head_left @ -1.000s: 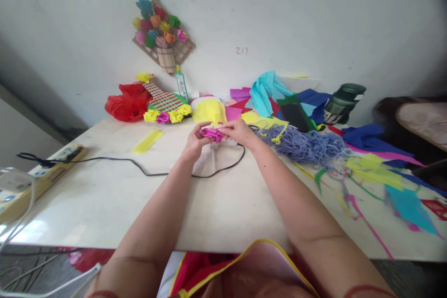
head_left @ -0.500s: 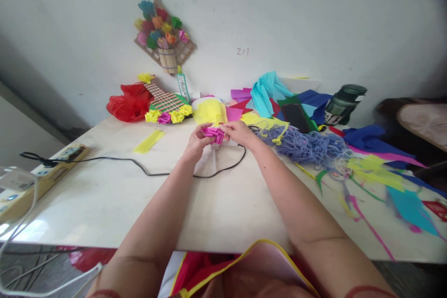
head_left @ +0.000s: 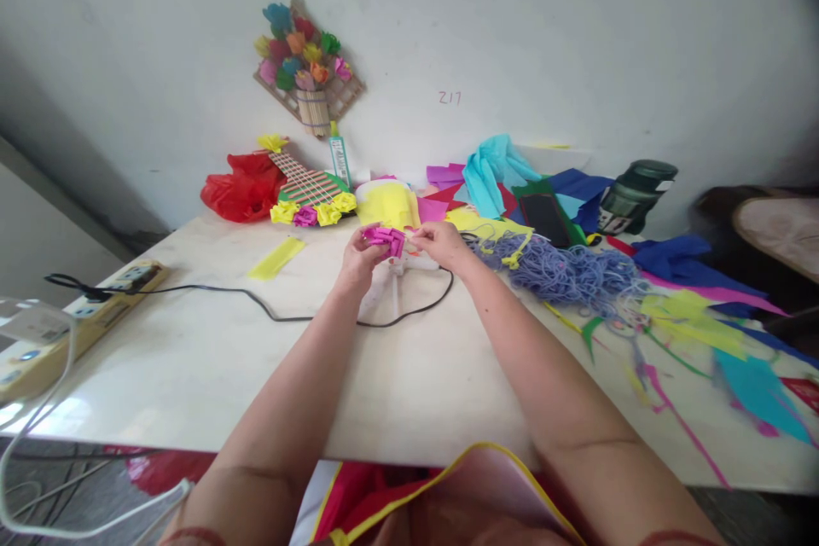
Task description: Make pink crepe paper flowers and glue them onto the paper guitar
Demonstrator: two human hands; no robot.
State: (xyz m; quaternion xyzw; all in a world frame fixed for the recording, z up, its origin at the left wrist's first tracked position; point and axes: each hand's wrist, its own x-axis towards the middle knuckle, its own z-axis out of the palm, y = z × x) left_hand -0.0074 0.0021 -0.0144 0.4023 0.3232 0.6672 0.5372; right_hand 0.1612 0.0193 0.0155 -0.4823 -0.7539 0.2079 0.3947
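Note:
My left hand [head_left: 362, 260] is closed around a folded magenta paper piece [head_left: 387, 239], perhaps a paper flower, above the middle of the table. Close to its right side, my right hand [head_left: 441, 243] is pinched with the fingertips together. What sits between those fingertips is too small to make out. Below both hands lies a white glue gun [head_left: 419, 261], partly hidden, with a black cord running from it. A yellow paper strip [head_left: 277, 259] lies flat to the left of my left hand.
Left stands a power strip [head_left: 115, 299] with a black cord [head_left: 269, 316] crossing the table. Behind my hands are a guitar-shaped craft [head_left: 310, 188] with paper flowers and yellow paper [head_left: 387, 203]. Right are tangled purple yarn [head_left: 569, 269], a phone [head_left: 543, 217], paper scraps and a dark bottle [head_left: 636, 196].
My right hand's fingertips have drawn slightly away from the magenta paper, opening a small gap. The left hand still holds it. The whole view has shifted slightly.

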